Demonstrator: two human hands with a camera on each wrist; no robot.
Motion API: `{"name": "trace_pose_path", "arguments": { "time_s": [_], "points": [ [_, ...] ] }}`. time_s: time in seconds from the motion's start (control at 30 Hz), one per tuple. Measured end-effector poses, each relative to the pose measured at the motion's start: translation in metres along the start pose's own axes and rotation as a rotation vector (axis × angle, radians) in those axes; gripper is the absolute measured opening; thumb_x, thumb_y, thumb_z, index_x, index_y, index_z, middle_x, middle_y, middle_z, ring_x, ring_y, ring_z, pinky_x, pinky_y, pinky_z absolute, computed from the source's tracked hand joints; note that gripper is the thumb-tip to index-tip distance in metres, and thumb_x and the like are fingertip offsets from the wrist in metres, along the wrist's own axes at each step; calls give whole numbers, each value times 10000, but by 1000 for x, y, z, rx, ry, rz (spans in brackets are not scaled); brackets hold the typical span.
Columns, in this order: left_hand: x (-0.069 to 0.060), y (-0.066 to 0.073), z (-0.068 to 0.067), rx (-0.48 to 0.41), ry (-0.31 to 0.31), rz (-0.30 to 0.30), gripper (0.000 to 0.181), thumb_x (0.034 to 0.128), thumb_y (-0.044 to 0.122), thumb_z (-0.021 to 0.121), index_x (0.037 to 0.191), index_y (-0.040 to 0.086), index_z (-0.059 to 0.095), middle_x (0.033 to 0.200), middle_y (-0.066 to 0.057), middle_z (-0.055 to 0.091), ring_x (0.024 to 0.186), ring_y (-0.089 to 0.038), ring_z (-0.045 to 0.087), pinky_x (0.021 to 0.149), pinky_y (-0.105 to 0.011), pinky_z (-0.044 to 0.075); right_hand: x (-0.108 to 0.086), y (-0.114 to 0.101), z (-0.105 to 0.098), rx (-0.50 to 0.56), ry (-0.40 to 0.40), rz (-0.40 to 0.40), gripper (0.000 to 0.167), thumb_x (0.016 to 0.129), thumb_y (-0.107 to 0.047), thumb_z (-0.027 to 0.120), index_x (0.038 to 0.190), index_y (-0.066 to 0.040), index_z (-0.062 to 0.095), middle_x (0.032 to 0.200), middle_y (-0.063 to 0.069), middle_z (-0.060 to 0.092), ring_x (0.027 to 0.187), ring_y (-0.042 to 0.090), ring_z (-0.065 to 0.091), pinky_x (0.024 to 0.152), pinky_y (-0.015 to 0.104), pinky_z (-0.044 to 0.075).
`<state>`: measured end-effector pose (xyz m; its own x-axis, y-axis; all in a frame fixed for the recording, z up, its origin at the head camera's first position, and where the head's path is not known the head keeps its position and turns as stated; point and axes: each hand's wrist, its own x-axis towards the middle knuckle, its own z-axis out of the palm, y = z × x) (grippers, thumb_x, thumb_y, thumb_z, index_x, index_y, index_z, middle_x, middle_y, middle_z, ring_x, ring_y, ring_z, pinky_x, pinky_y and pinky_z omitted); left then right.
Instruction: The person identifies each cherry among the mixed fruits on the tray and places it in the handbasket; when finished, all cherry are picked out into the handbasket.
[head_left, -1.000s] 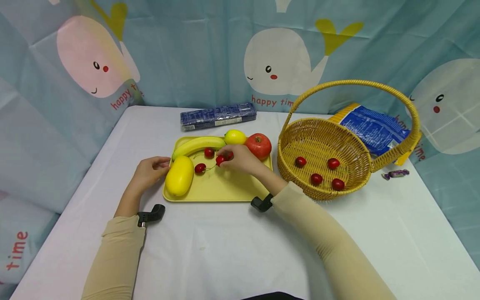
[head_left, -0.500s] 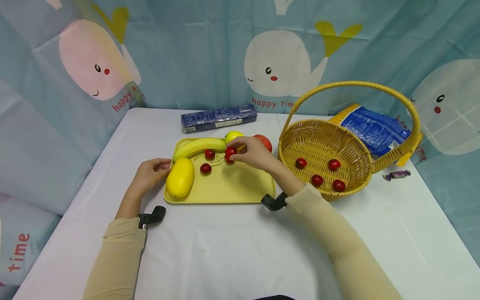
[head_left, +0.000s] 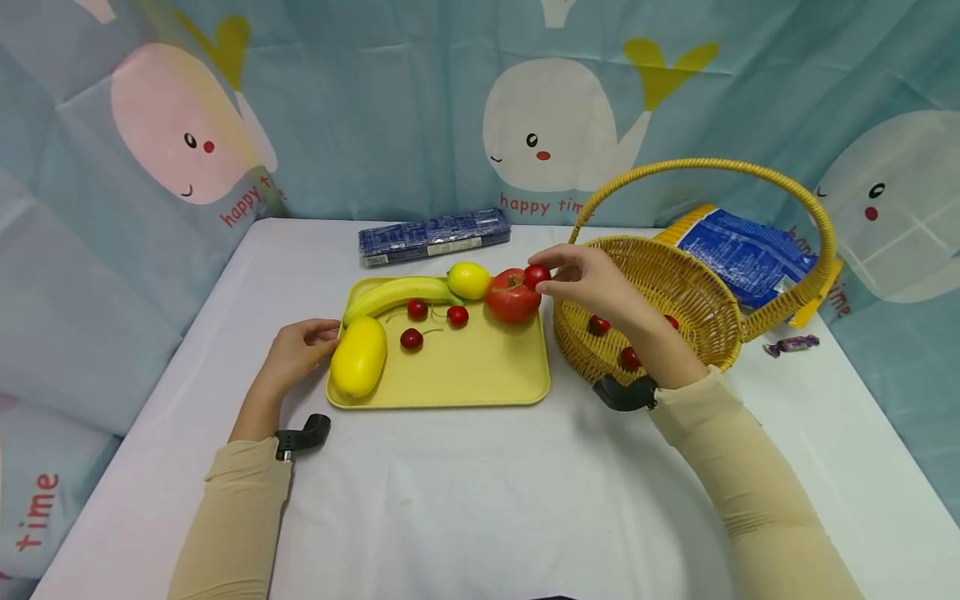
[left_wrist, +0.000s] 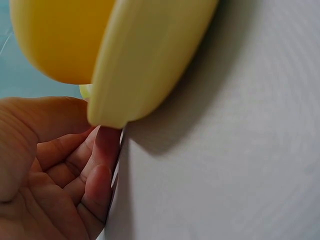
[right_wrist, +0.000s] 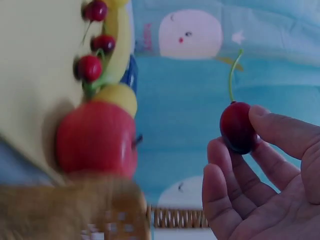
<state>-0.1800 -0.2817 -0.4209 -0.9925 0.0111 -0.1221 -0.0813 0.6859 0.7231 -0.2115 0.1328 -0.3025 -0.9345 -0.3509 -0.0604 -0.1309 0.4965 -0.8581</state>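
Note:
Between thumb and fingertips, my right hand (head_left: 600, 287) pinches a cherry (head_left: 537, 276) above the red apple (head_left: 513, 297), beside the basket's left rim. The right wrist view shows that cherry (right_wrist: 236, 127) with its green stem pointing up. My left hand (head_left: 297, 354) holds the left edge of the yellow tray (head_left: 465, 383); in the left wrist view its thumb and fingers grip the tray's rim (left_wrist: 112, 100). On the tray lie three cherries, a banana (head_left: 405, 292), a lemon (head_left: 469, 281) and a yellow oval fruit (head_left: 358, 358).
The wicker basket (head_left: 727, 308), its tall handle raised, stands right of the tray with cherries inside, partly hidden by my right arm. Behind it lies a blue and yellow bag (head_left: 750, 254). A wrapped candy (head_left: 792, 346) is at the right, a dark blue packet (head_left: 435, 237) behind the tray.
My right hand has lifted a cherry from the tray and moved right with it, to the basket's left side. The cherries left on the tray have shifted slightly. My left hand has stayed in place.

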Motion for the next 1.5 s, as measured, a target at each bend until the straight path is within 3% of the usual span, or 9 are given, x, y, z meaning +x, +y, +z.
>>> {"name": "trace_pose_path", "arguments": {
  "time_s": [0.3, 0.5, 0.6, 0.8, 1.23, 1.5],
  "points": [
    [1, -2, 0, 20, 7, 14, 390, 919, 171, 563, 1251, -31, 525, 1022, -180, 571, 834, -245, 525, 635, -173, 443, -17, 21, -41, -54, 27, 31, 367, 860, -227, 656, 1204, -112, 601, 1109, 65, 604, 927, 204, 580, 830, 322, 473],
    [1, -2, 1, 15, 11, 1, 389, 919, 171, 563, 1253, -24, 525, 1028, -176, 574, 835, -236, 519, 631, -164, 438, -23, 38, -61, 43, 34, 92, 406, 865, -271, 645, 1234, -123, 564, 1134, 46, 585, 1006, 179, 554, 917, 365, 430],
    [0, -2, 1, 9, 8, -7, 392, 922, 173, 558, 1257, -27, 520, 1035, -181, 571, 841, -238, 517, 629, -158, 436, -23, 47, -68, 86, 33, 102, 428, 877, -263, 630, 1259, -94, 537, 1135, 52, 581, 1015, 178, 553, 905, 326, 443],
    [-1, -3, 2, 4, 7, -2, 399, 924, 178, 555, 1256, -40, 517, 1036, -188, 572, 848, -238, 518, 629, -148, 430, -19, 61, -77, 146, 44, 129, 466, 891, -257, 609, 1297, -60, 490, 1152, 64, 560, 1013, 165, 566, 847, 225, 464],
    [1, 0, 0, 3, 7, 1, 401, 922, 175, 560, 1258, -38, 516, 1051, -194, 577, 870, -243, 518, 638, -134, 425, -6, 78, -89, 276, 56, 109, 392, 885, -126, 613, 1245, -6, 516, 1043, 5, 587, 943, 122, 581, 775, 224, 497],
    [1, -1, 1, 3, 6, -4, 399, 923, 172, 555, 1259, -38, 514, 1052, -197, 575, 869, -245, 517, 640, -140, 427, 8, 93, -92, 144, -40, 163, 416, 896, -137, 601, 1282, -24, 495, 1147, 46, 562, 991, 161, 576, 883, 319, 466]
  ]
}}
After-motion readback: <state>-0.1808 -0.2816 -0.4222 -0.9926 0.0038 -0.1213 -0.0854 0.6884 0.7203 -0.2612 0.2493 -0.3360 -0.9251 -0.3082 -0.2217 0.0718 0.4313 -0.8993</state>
